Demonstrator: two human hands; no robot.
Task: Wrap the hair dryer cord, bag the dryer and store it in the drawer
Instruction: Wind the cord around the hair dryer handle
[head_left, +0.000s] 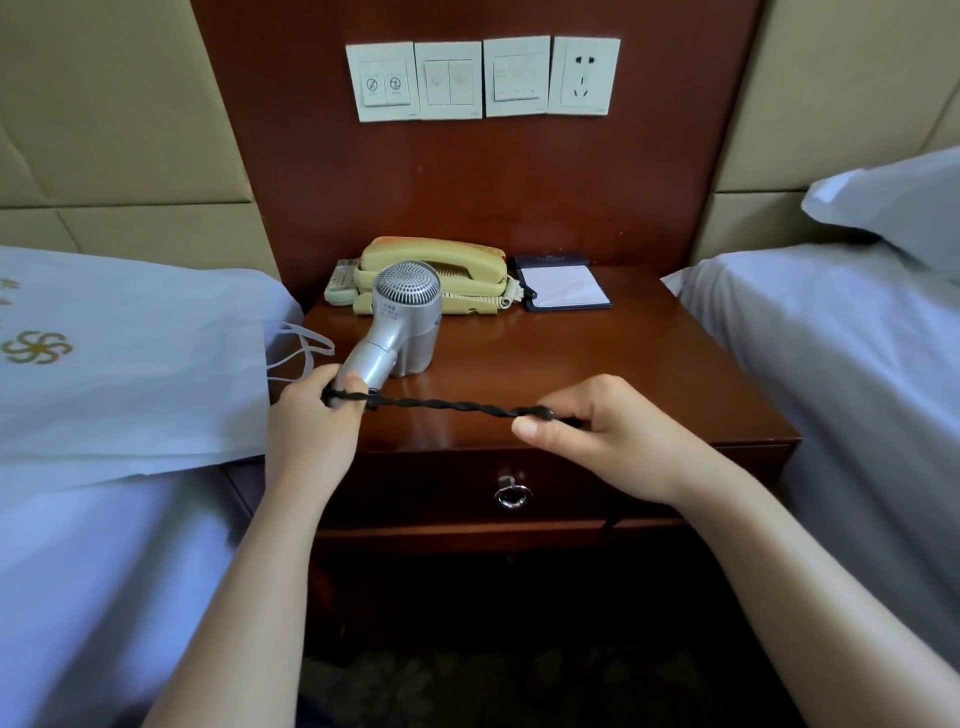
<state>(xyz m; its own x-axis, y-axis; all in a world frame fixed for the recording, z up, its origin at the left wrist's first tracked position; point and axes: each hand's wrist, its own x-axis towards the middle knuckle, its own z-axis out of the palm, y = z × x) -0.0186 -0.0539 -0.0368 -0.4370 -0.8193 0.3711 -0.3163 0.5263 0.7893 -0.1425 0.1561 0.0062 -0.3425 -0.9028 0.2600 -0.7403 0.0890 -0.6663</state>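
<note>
both hands (311, 415) (618, 431) on taut cord (452, 405)

Two bare forearms, no sleeves in view. No watch, bracelet or ring on left hand (311, 421) or right hand (613, 431). Short, plain, unpainted nails on the fingers (530, 429). Slim wrists, smooth arms.

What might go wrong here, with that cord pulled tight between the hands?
The twisted cord is stretched taut between the left hand and right hand; released, it may spring and tangle. A tug could tip the hair dryer, standing on its nozzle, into the telephone behind it.
</note>
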